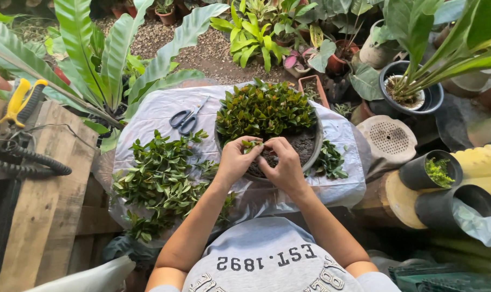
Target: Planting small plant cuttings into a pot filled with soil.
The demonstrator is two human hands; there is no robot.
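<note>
Evidently | small green leafy cutting [251,144] pinched between left hand [235,160] and right hand [284,165], over bare soil in round grey planting bowl [317,141] | light, soft, bruisable; judged best held low on stem

Left hand [235,160] and right hand [283,165] together on a leafy cutting [251,144] over the soil-filled bowl [317,146].

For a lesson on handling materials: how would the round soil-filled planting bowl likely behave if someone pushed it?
The planting bowl is wide, shallow and packed with soil and cuttings, so it probably feels heavy and resists tipping. On the plastic sheet it may slide rather than roll.
</note>
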